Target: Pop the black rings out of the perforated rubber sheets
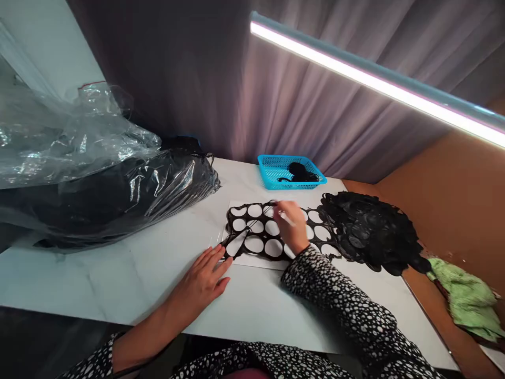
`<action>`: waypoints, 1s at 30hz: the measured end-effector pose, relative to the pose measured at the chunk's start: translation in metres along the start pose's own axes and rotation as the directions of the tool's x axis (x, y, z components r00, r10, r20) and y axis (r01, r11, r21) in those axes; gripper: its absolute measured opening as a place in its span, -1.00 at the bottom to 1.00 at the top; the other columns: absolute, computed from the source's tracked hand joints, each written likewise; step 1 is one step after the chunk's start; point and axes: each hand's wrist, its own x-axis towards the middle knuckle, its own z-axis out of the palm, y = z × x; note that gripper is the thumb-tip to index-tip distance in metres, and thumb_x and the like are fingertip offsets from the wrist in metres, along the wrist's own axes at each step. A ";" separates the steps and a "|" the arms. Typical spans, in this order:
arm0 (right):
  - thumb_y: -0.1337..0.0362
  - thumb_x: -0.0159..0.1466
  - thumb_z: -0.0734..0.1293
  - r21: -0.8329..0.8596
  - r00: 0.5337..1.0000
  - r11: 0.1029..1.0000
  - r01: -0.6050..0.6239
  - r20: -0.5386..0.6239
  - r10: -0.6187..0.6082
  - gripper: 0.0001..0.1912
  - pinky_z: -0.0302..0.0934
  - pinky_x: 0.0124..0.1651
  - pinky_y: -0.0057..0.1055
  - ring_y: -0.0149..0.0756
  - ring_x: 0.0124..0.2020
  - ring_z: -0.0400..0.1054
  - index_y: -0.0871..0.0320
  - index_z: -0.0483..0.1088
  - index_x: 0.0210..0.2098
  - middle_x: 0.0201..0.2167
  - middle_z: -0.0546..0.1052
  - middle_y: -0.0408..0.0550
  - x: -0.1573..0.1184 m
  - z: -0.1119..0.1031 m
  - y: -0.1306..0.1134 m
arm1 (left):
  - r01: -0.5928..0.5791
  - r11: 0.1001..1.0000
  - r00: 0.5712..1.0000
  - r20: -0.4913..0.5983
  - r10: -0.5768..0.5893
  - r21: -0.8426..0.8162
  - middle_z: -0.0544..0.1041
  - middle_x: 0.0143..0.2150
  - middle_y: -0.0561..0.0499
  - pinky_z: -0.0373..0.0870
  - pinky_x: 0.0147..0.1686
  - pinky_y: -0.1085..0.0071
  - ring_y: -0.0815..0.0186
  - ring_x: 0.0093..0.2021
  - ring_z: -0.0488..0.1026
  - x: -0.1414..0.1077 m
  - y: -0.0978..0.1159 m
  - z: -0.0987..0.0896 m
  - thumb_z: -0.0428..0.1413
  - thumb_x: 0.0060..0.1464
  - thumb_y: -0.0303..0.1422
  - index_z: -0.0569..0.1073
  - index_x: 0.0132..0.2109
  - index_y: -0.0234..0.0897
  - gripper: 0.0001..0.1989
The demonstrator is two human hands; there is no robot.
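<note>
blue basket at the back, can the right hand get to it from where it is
Probably yes: the blue basket sits just beyond the right hand, with only the flat black openwork and white tabletop seen between.

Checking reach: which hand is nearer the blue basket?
Right. The right hand is in front of the blue basket; the left hand is farther off, in front and leftward.

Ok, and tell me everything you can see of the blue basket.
The blue basket is shallow, roughly rectangular and open-topped, plastic by its look, with perforated walls and base and a thicker rim. It sits upright at the far side of the white table, in front of the curtain. Dark, bunched black material lies toward its right end; the left part of its base shows. Neither hand touches it.
</note>
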 end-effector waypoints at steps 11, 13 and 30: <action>0.23 0.05 0.48 0.524 0.644 0.400 -0.752 0.715 0.274 -0.67 -0.03 -0.64 -0.55 -0.51 -0.61 0.16 0.14 0.20 -0.49 -0.44 0.50 -0.13 -0.045 -0.095 0.010 | 0.015 0.776 0.930 0.295 0.221 -0.630 0.25 0.33 -0.16 0.38 0.11 0.14 0.05 0.26 0.29 0.152 0.016 -0.046 0.23 0.11 -0.17 -0.04 0.42 -0.04 -0.14; 0.23 0.03 0.51 0.586 0.637 0.257 -0.768 0.739 0.218 -0.60 -0.08 -0.68 -0.59 -0.57 -0.66 0.12 0.13 0.17 -0.47 -0.49 0.45 -0.19 -0.041 -0.099 0.008 | 0.145 0.573 0.823 0.420 0.382 -0.806 0.25 0.33 -0.17 0.33 0.15 0.15 0.07 0.29 0.25 0.191 0.032 -0.035 0.25 0.07 -0.21 -0.15 0.43 -0.05 -0.04; 0.21 0.08 0.53 0.700 0.697 -0.031 -0.713 0.713 0.078 -0.59 0.14 -0.64 -0.65 -0.25 -0.22 0.48 0.15 0.18 -0.47 -0.22 0.54 0.10 -0.028 -0.103 0.043 | 0.591 0.040 0.802 0.592 0.080 -0.805 0.43 -0.21 0.03 0.37 -0.12 0.30 0.27 -0.19 0.47 0.239 0.037 0.003 0.19 0.05 -0.34 0.23 0.25 -0.16 -0.38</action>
